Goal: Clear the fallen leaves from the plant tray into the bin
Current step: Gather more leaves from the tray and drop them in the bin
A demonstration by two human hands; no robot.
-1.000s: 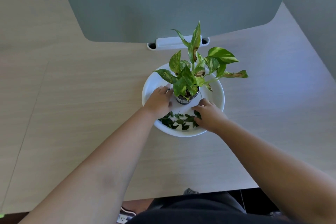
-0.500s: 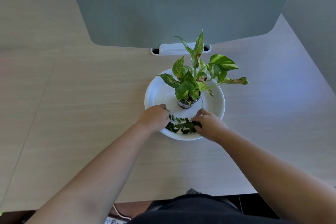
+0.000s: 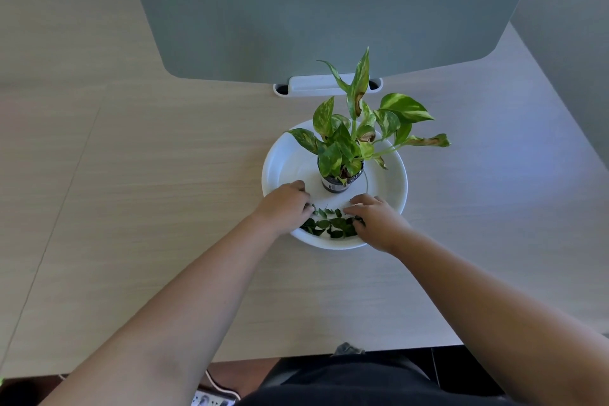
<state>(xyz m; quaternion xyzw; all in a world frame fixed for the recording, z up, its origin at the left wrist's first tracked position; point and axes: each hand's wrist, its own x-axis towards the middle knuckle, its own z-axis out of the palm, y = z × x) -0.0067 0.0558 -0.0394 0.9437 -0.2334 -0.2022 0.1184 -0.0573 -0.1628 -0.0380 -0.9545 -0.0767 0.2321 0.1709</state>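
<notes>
Leaves: fallen leaves lie in a loose dark-green pile on the near floor of the plant tray, between the two hands; none is lifted clear of the tray.
Tray: white, round, shallow; rests on the desk; its far half shows bare white floor.
Pot: potted plant stands upright at the tray centre, just beyond the pile.
Left hand: left hand sits at the pile's left edge, fingers curled inward against the leaves; whether any leaf is gripped cannot be determined.
Right hand: right hand sits at the pile's right edge, fingers bent down onto the leaves; grip likewise cannot be determined.
Bin: not in view.
Progress: judged early. Leaves are heaped together on the near side of the tray; gathering appears to be in hand.
Remaining: lift the pile out of the tray, carry it to the bin, release it, check the tray for strays.
Surroundings: grey divider panel stands beyond the tray.
</notes>
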